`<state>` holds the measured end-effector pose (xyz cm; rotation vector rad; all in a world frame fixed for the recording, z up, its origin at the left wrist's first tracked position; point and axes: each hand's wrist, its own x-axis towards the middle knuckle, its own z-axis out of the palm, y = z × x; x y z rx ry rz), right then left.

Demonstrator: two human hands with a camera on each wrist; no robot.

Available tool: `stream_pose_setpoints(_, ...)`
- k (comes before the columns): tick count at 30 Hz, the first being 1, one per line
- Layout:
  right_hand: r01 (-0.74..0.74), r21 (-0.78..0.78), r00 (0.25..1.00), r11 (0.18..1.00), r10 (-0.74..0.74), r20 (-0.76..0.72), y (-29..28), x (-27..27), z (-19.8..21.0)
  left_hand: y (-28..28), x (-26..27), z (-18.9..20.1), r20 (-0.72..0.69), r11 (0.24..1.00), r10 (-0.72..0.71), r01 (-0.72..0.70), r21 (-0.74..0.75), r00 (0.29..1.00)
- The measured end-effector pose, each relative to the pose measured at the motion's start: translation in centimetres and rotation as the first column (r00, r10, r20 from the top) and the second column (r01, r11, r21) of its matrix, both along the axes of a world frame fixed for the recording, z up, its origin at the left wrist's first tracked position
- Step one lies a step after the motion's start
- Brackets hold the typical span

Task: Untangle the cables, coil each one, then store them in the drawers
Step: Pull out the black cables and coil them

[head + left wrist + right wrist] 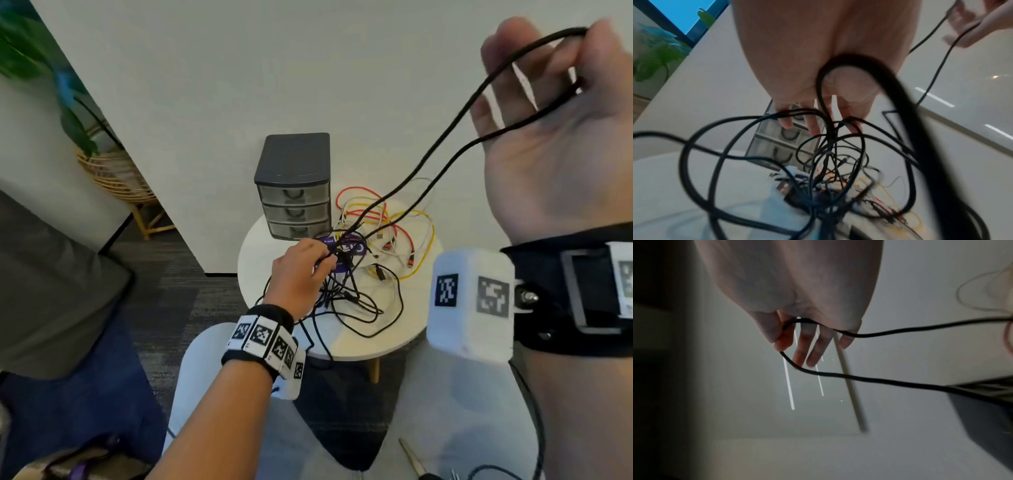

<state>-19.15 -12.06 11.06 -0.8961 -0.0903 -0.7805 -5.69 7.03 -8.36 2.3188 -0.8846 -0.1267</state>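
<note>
Against the white wall stands a small round table [411, 329] on wooden legs, and everything for this job sits on it. At the table's far left edge is a dark grey drawer unit [294, 164], three translucent drawers stacked, all pushed closed. Just beside the unit, filling the table's middle and right side, lies the tangle of cables [376, 240]: red, yellow and white ones toward the far right edge, a mess of thin black ones nearer the person, some of them drooping over the near edge. A purple card [358, 248] lies under the heap.

One black cable [442, 144] rises out of that pile as a long doubled loop, both strands running up and to the right, well clear of the table. The right hand [548, 113] holds the top of that loop: thumb and forefinger pinch the bend while the other fingers are spread and fairly straight, the cable crossing the palm. The left hand [301, 274] is down at the heap near the table's left side, fingers curled into the black cables and gripping a bunch of them. Both wrists wear black bands with square printed markers.
</note>
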Motion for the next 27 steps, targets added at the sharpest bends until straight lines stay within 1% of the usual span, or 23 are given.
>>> stream_pose_setpoints(2, 0.001, 0.092, 1.000, 0.996, -0.002, 0.014, -0.2, -0.5, 0.4, 0.1, 0.0, -0.1, 0.024, 1.000, 0.004, -0.003, -0.011, 1.000)
stream_pose_setpoints(3, 0.009, 0.140, 1.000, 0.990, -0.009, -0.004, -0.2, -0.5, 0.1, 0.1, -0.1, 0.2, 0.028, 1.000, 0.007, -0.006, -0.029, 1.000)
stream_pose_setpoints(5, 0.088, 0.155, 0.988, 0.984, -0.066, -0.139, -0.1, -0.3, -1.0, -0.1, 0.0, 1.4, 0.021, 0.997, 0.028, -0.027, -0.076, 0.999)
stream_pose_setpoints(6, 0.155, 0.112, 0.962, 0.982, -0.124, -0.243, 0.1, -0.1, -1.8, -0.2, 0.0, 2.1, 0.027, 0.995, 0.041, -0.038, -0.092, 0.999)
stream_pose_setpoints(7, 0.218, 0.031, 0.918, 0.975, -0.195, -0.346, 0.1, 0.3, -2.9, -0.3, 0.0, 3.0, 0.036, 0.992, 0.051, -0.047, -0.114, 0.998)
stream_pose_setpoints(8, 0.255, -0.087, 0.849, 0.963, -0.266, -0.456, 0.2, 0.7, -4.0, -0.4, 0.1, 3.8, 0.041, 0.987, 0.061, -0.054, -0.151, 0.997)
stream_pose_setpoints(9, 0.253, -0.196, 0.773, 0.947, -0.319, -0.547, 0.4, 1.1, -5.3, -0.5, 0.1, 4.6, 0.030, 0.977, 0.070, -0.062, -0.203, 0.997)
stream_pose_setpoints(10, 0.217, -0.273, 0.711, 0.937, -0.344, -0.613, 0.6, 1.3, -6.6, -0.7, 0.1, 5.4, 0.020, 0.963, 0.074, -0.066, -0.261, 0.997)
stream_pose_setpoints(11, 0.183, -0.302, 0.660, 0.936, -0.344, -0.668, 0.6, 1.5, -7.9, -0.9, 0.2, 6.1, 0.020, 0.948, 0.069, -0.059, -0.313, 0.997)
stream_pose_setpoints(12, 0.178, -0.299, 0.619, 0.938, -0.342, -0.707, 0.6, 1.6, -8.7, -1.1, 0.2, 6.8, 0.030, 0.936, 0.057, -0.043, -0.349, 0.998)
stream_pose_setpoints(13, 0.216, -0.288, 0.602, 0.933, -0.360, -0.713, 0.5, 1.7, -9.2, -1.2, 0.3, 7.5, 0.042, 0.930, 0.040, -0.022, -0.367, 0.998)
stream_pose_setpoints(14, 0.290, -0.278, 0.608, 0.916, -0.401, -0.686, 0.7, 1.6, -9.1, -1.2, 0.4, 7.9, 0.055, 0.930, 0.016, 0.006, -0.367, 0.998)
stream_pose_setpoints(15, 0.362, -0.306, 0.613, 0.881, -0.472, -0.634, 0.8, 1.5, -8.8, -1.3, 0.5, 8.3, 0.061, 0.935, -0.016, 0.037, -0.352, 0.998)
stream_pose_setpoints(16, 0.402, -0.383, 0.611, 0.831, -0.556, -0.564, 1.2, 1.3, -8.2, -1.3, 0.6, 8.5, 0.063, 0.942, -0.047, 0.065, -0.330, 0.997)
stream_pose_setpoints(17, 0.404, -0.504, 0.606, 0.763, -0.636, -0.478, 1.5, 1.3, -7.6, -1.4, 0.7, 8.7, 0.069, 0.946, -0.072, 0.090, -0.312, 0.995)
stream_pose_setpoints(19, 0.302, -0.762, 0.627, 0.574, -0.721, -0.295, 2.2, 1.6, -6.8, -1.6, 0.7, 9.2, 0.097, 0.952, -0.111, 0.134, -0.275, 0.989)
stream_pose_setpoints(20, 0.245, -0.834, 0.657, 0.494, -0.717, -0.232, 2.4, 1.8, -6.5, -1.7, 0.7, 9.4, 0.115, 0.953, -0.132, 0.158, -0.258, 0.985)
stream_pose_setpoints(21, 0.199, -0.866, 0.689, 0.458, -0.694, -0.208, 2.4, 2.1, -6.5, -1.8, 0.6, 9.7, 0.130, 0.952, -0.155, 0.183, -0.245, 0.979)
stream_pose_setpoints(23, 0.155, -0.885, 0.719, 0.440, -0.664, -0.205, 2.4, 2.6, -6.2, -2.0, 0.4, 10.2, 0.154, 0.946, -0.205, 0.236, -0.221, 0.967)
stream_pose_setpoints(24, 0.131, -0.899, 0.721, 0.418, -0.663, -0.203, 2.1, 2.8, -6.0, -2.2, 0.5, 10.4, 0.167, 0.944, -0.227, 0.259, -0.205, 0.959)
stream_pose_setpoints(25, 0.078, -0.921, 0.715, 0.382, -0.665, -0.215, 1.8, 3.0, -5.9, -2.3, 0.5, 10.7, 0.183, 0.942, -0.244, 0.277, -0.190, 0.953)
stream_pose_setpoints(27, -0.109, -0.952, 0.689, 0.285, -0.669, -0.279, 1.5, 3.3, -5.6, -2.3, 0.6, 10.9, 0.221, 0.938, -0.253, 0.294, -0.181, 0.942)
